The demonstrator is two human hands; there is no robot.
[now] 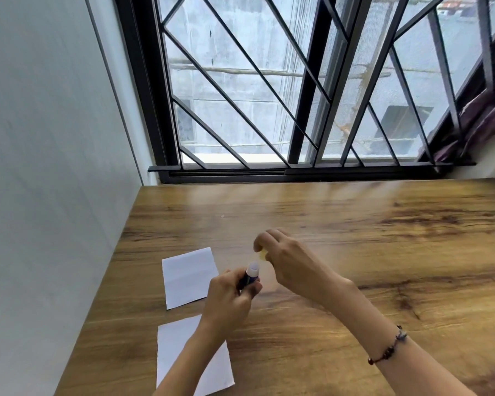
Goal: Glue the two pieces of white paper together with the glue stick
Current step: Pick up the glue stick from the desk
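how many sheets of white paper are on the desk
2. The far paper lies flat left of the glue stick; the near paper lies closer, partly under the left forearm. None looks hidden.

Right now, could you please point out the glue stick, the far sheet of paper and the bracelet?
glue stick [253,273]: head view, on its pale upper end above the left hand's grip.
far sheet of paper [187,277]: head view, on its bare middle.
bracelet [389,348]: head view, on the beads across the right wrist.
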